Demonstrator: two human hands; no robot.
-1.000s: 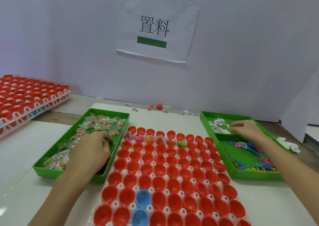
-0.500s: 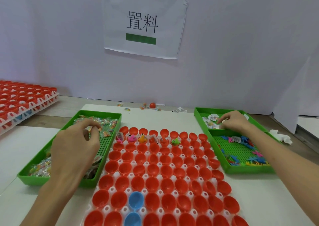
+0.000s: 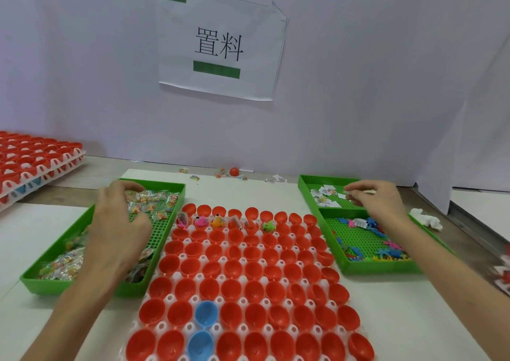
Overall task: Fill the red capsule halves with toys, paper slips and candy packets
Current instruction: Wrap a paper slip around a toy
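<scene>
Head view: your left hand [image 3: 116,222] hovers with fingers curled over the candy packets [image 3: 154,200] in the left green tray [image 3: 69,289]; grasp cannot be determined. Your right hand [image 3: 378,203] pinches a paper slip [image 3: 369,192] over the far right tray [image 3: 328,179]. Red capsule halves [image 3: 233,268] sit between the trays, mid-tabletop [image 3: 414,319].

From my end the red capsule halves [image 3: 234,264] read as smooth, glossy plastic, with soft highlights inside their bowls. The two blue halves [image 3: 206,312] have the same sheen. The holder tray [image 3: 190,327] under them looks like thin white plastic, faintly translucent. I take the green trays [image 3: 162,228] for hard moulded plastic with perforated, semi-matt floors. The candy packets [image 3: 154,200] are clear, crinkled, shiny film. The paper slips [image 3: 325,192] and the wall sign [image 3: 220,43] are matt paper, the sign creased. The toys [image 3: 386,254] look like bright plastic. The table [image 3: 248,189] top appears smooth, matt white.
</scene>
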